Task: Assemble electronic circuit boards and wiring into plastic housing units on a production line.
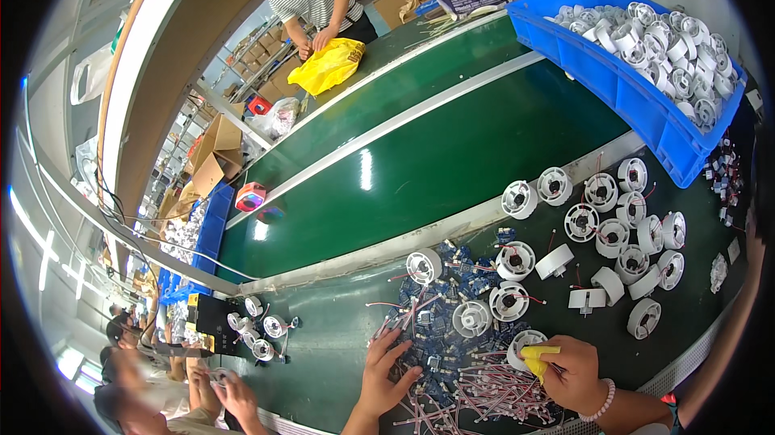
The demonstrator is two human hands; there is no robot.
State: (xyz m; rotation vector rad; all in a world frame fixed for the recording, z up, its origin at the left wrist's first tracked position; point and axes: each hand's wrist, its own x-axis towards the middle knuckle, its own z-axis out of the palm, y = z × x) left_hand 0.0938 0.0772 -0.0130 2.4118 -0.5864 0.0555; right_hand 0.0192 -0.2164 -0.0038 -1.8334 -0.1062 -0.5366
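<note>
My left hand (pixel 386 372) rests with spread fingers at the edge of a heap of small blue circuit boards (pixel 440 338), holding nothing that I can see. My right hand (pixel 575 378), with a beaded bracelet at its wrist, is closed at the rim of a white round plastic housing (pixel 525 345). Bright yellow material (pixel 539 357) covers or sits between its fingertips; I cannot tell which. Below the housing lies a bundle of thin red and white wires (pixel 492 391). More white housings (pixel 472 319) lie on and beside the boards.
A green conveyor belt (pixel 420 169) with metal rails runs across. At far right stands a blue crate (pixel 646 104) of white parts; loose housings (pixel 632 261) lie before it. A person (pixel 323 3) across handles a yellow bag (pixel 327 66). Co-workers (pixel 137 378) sit at left.
</note>
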